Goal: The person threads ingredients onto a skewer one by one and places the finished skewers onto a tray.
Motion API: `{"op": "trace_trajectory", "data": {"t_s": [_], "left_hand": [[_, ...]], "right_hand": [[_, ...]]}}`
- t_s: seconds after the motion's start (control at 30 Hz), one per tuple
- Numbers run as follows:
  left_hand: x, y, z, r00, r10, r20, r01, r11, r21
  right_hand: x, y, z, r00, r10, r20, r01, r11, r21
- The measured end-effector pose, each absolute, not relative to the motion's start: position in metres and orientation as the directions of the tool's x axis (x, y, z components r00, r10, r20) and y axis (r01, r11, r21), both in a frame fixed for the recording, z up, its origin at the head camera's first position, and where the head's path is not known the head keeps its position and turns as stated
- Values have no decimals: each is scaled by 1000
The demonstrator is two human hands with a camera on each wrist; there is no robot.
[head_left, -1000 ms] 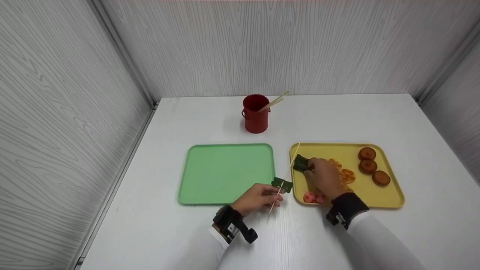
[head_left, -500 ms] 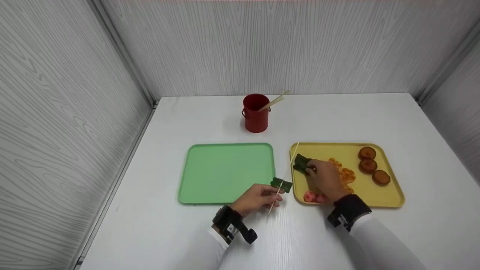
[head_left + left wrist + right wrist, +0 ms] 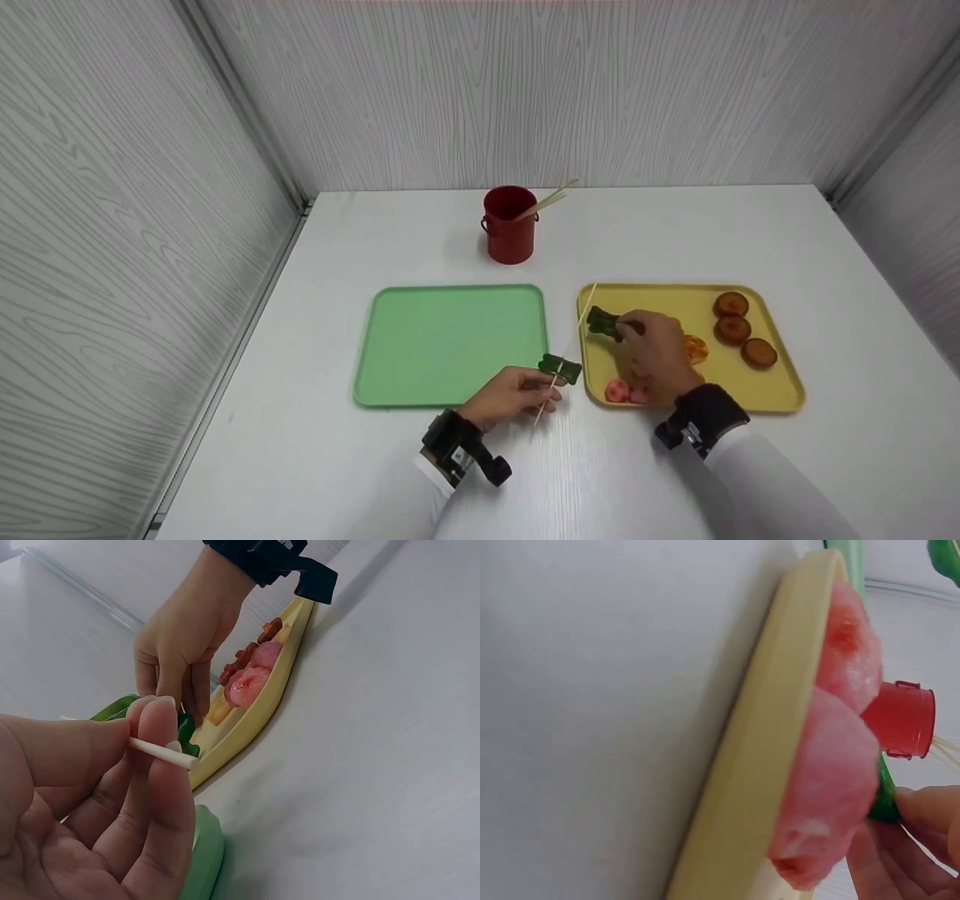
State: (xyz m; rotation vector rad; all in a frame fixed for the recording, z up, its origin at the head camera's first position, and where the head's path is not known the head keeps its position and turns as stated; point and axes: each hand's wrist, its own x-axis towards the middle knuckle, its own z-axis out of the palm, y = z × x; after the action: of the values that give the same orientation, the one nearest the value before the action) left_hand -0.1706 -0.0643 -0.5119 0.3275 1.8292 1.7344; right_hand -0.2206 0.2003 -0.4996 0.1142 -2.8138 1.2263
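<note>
My left hand (image 3: 514, 394) pinches a thin wooden skewer (image 3: 161, 752) between thumb and fingers. A green pepper piece (image 3: 560, 368) is threaded on that skewer, just beyond the fingertips. The skewer's far end slants up to the left edge of the yellow tray (image 3: 784, 390). Over this tray, my right hand (image 3: 658, 352) pinches a second green pepper piece (image 3: 601, 322) by its right side. The right wrist view shows thumb and fingers on this piece (image 3: 886, 795), partly hidden by pink food pieces (image 3: 829, 776). Whether it touches the tray is unclear.
Pink pieces (image 3: 617, 391), yellow-orange pieces (image 3: 696, 349) and round brown slices (image 3: 732, 330) lie on the yellow tray. A green tray (image 3: 454, 345) sits to its left. Behind stands a red bucket (image 3: 510, 229) with several skewers (image 3: 551, 199) leaning in it.
The right hand has shifted slightly up and right, and its grip is now nearer the pepper piece's right edge. The left hand with its skewer stays nearly still.
</note>
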Motion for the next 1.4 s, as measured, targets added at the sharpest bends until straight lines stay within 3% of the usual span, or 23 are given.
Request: {"op": "trace_trajectory", "data": {"t_s": [0.6, 1.0, 1.13, 1.4], "left_hand": [[-168, -63, -518, -793, 563, -234, -201, 121, 972], [-166, -63, -514, -797, 553, -244, -180, 169, 969], [-166, -63, -512, -796, 556, -239, -164, 182, 969], [-167, -62, -513, -796, 558, -236, -168, 171, 971]], "right_hand": [[-237, 211, -468, -988, 104, 113, -54, 458, -887], [-241, 210, -447, -984, 134, 116, -91, 175, -980], [-240, 208, -443, -986, 144, 88, -64, 163, -985], [-238, 207, -444, -981, 127, 147, -122, 186, -975]]}}
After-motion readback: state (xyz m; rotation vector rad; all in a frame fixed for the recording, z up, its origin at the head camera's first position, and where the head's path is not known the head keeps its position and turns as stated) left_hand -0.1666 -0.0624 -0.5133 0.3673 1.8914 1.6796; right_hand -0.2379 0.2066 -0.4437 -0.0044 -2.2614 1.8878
